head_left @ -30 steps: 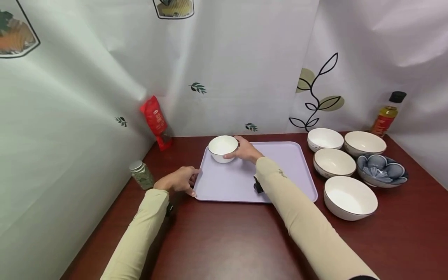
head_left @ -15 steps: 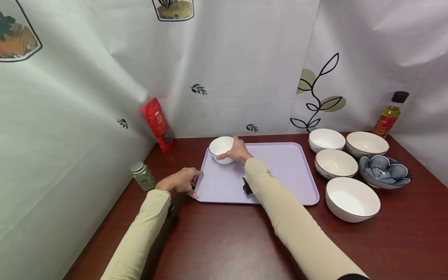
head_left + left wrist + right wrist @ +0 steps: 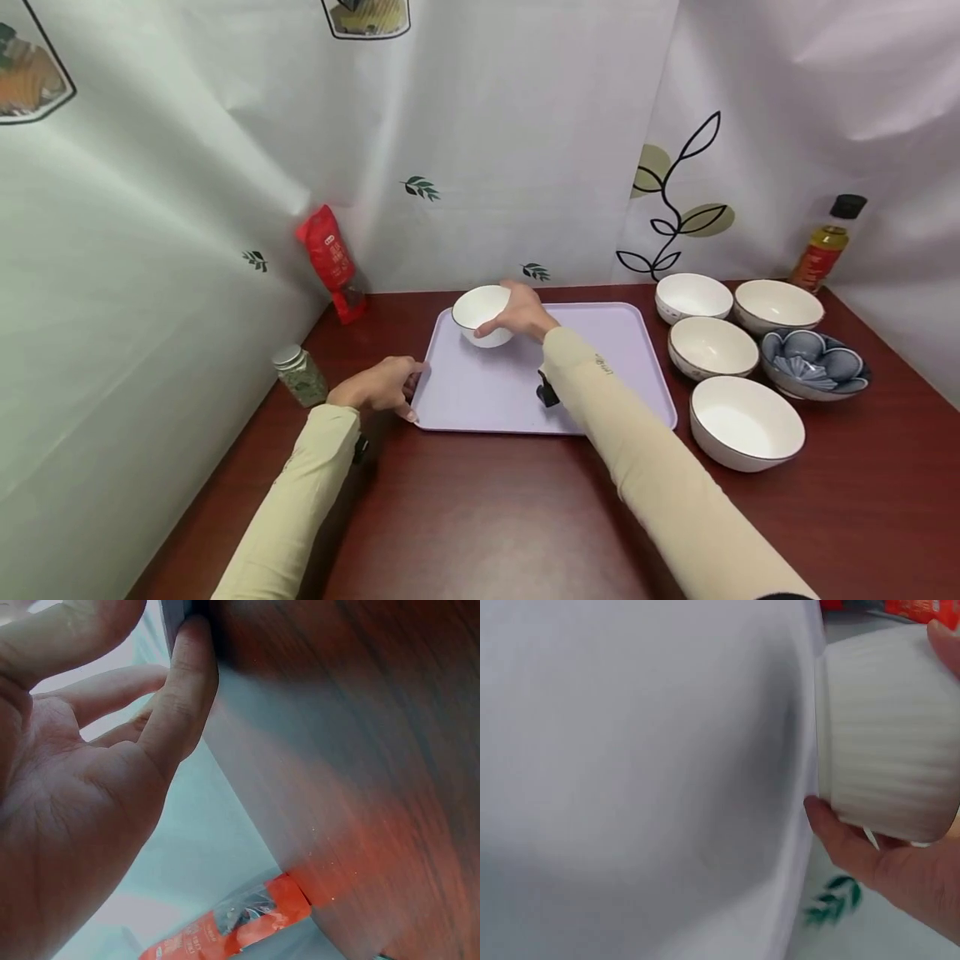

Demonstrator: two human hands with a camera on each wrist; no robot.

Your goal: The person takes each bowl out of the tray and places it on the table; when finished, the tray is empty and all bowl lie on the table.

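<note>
My right hand (image 3: 527,312) holds a white bowl (image 3: 478,310) by its right side, thumb on the near wall and fingers behind it. The bowl, dark-rimmed, is over the far left corner of a lilac tray (image 3: 487,392). From the right wrist, its ribbed wall (image 3: 892,735) appears close to the tray's edge; whether its foot touches the tray I cannot tell. Beside the tray's left edge is my left hand (image 3: 381,385), its fingertips against the rim and its thumb by the near left corner. The left wrist view shows these fingers (image 3: 180,705) fairly straight.
Several bowls, among them a white one (image 3: 747,421) and a blue flower-shaped one (image 3: 813,367), stand right of the tray. An oil bottle (image 3: 821,250) stands at the back right. A red packet (image 3: 330,258) and a spice jar (image 3: 302,377) are at left.
The bowl has shifted slightly right and away from me with my right hand, whose grip on it has moved a little. My left hand stays at the tray's edge.
</note>
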